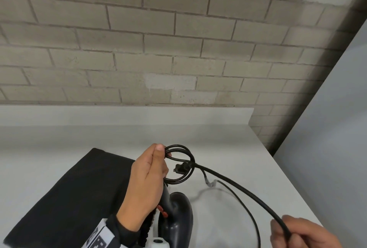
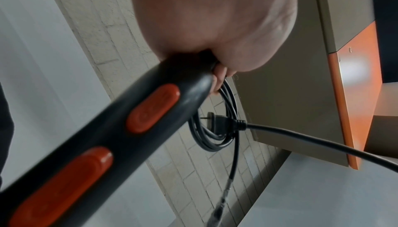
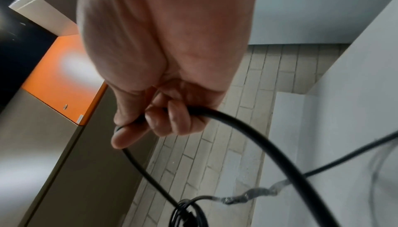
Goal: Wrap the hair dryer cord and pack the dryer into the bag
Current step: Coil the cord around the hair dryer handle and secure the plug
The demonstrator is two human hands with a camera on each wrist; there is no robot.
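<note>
My left hand (image 1: 151, 176) grips the black hair dryer (image 1: 178, 216) by its handle (image 2: 133, 125), which carries two orange buttons. The same hand pinches several small loops of the black cord (image 1: 183, 160) against the handle's end. The plug (image 1: 180, 168) hangs across the coil (image 2: 213, 135). From the coil a taut length of cord (image 1: 238, 188) runs down to my right hand (image 1: 296, 234), which pinches it between thumb and curled fingers (image 3: 172, 120). A flat black bag (image 1: 69, 194) lies on the counter, left of the dryer and under my left forearm.
The white counter (image 1: 228, 138) ends at a right edge near my right hand and meets a low backsplash and a brick wall (image 1: 158, 49) behind. Slack cord with a taped section (image 1: 210, 183) trails over the counter. A cabinet with an orange panel (image 2: 357, 94) hangs overhead.
</note>
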